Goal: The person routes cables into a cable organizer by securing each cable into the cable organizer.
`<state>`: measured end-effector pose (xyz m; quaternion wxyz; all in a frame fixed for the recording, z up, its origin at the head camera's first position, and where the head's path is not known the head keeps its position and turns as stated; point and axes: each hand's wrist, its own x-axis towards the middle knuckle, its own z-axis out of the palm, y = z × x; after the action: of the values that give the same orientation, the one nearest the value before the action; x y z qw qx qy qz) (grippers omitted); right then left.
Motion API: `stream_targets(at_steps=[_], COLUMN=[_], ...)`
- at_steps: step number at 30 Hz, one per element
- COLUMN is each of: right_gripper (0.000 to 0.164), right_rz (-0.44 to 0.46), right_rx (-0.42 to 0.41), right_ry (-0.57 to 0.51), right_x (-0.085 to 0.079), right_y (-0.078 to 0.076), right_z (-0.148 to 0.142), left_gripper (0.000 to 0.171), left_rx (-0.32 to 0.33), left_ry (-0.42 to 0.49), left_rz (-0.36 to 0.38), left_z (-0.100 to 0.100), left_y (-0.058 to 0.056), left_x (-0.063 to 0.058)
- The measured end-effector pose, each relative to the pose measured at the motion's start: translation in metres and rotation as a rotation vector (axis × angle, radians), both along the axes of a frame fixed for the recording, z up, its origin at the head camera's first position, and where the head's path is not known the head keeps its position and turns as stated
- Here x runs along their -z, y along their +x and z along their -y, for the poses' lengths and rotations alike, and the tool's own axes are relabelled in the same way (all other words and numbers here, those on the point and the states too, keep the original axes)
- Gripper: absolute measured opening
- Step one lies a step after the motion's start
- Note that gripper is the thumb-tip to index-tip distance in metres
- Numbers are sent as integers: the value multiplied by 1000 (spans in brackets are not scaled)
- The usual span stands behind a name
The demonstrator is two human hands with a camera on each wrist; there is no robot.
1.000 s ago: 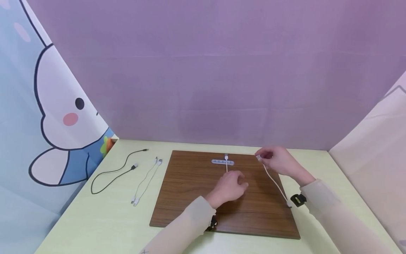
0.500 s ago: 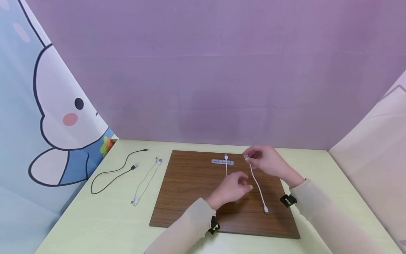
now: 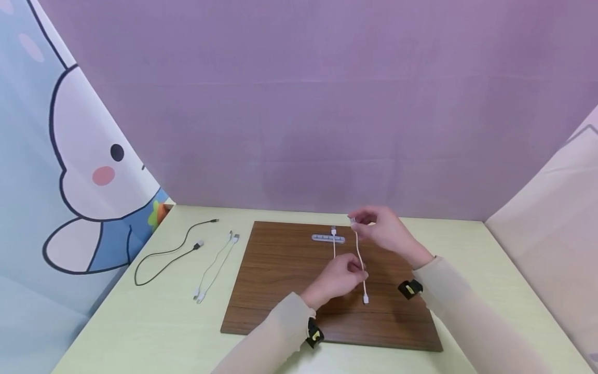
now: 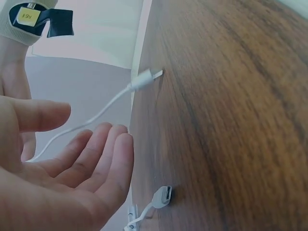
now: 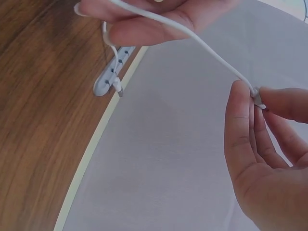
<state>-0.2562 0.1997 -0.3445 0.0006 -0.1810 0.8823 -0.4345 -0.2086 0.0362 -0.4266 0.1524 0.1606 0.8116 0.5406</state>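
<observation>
A short white USB cable [image 3: 359, 257] hangs from my right hand [image 3: 385, 231], whose thumb and fingers pinch its upper plug above the wooden board [image 3: 280, 280]. Its lower plug [image 4: 140, 81] points at the board in the left wrist view. My left hand [image 3: 338, 278] is over the middle of the board, its fingers relaxed and the thumb apart, with the hanging cable passing close by. Behind it sits a pale cable clip [image 3: 320, 238] with several slots, near the board's far edge. Another white cable [image 3: 334, 244] lies through that clip, partly hidden by my left hand.
Left of the board, two white cables [image 3: 216, 267] lie side by side on the pale table [image 3: 154, 317]. A black cable [image 3: 163, 253] curves farther left. A purple cloth [image 3: 299, 114] hangs behind the table, with a printed cloth [image 3: 84, 176] on the left.
My right hand has moved left with the white cable, bringing its lower plug from the board's right edge to beside my left hand. The left hand has shifted only slightly.
</observation>
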Motion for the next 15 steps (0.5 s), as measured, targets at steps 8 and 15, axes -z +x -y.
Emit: stream_targets(at_steps=[8, 15], right_gripper=[28, 27], right_rz=[42, 66], right_rx=[26, 66], right_ry=[-60, -71], right_x=[-5, -3], right_y=[-9, -21], right_z=[4, 10], left_gripper=[4, 4], left_rx=[-15, -35], left_ry=[60, 61], left_rz=[-22, -36], left_z=[0, 3], left_y=[0, 2], left_x=[0, -3])
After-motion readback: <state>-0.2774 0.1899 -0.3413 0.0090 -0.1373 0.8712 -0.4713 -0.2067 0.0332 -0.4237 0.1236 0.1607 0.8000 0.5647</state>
